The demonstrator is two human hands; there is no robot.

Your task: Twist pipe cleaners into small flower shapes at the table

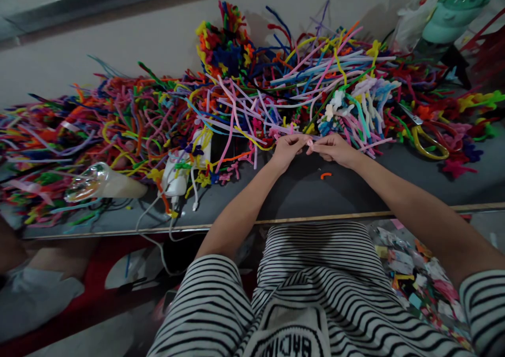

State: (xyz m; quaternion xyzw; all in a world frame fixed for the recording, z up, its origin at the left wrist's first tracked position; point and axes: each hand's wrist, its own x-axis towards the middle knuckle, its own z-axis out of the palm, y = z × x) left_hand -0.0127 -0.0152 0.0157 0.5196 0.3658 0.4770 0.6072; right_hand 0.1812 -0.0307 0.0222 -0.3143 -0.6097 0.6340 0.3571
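Note:
Over the front part of the dark tabletop, my left hand [291,149] and my right hand [333,149] meet with fingertips almost touching. Both pinch a small pale pink pipe cleaner piece [310,143]; its exact shape is too small to make out. Just behind the hands lies a heap of pipe cleaners [272,101] in many colours, with pink and lilac ones closest. A bundle of white, blue and lilac pipe cleaners [369,101] sits behind my right hand. One short orange piece [325,176] rests on the table below my fingers.
Yellow-handled scissors [428,141] lie at the right. A white power strip [174,175] with cables and a tipped plastic cup [106,182] are at the left. The table's front edge [284,220] runs before me. Scraps [422,278] fill the floor at right; another person's leg [51,262] shows at left.

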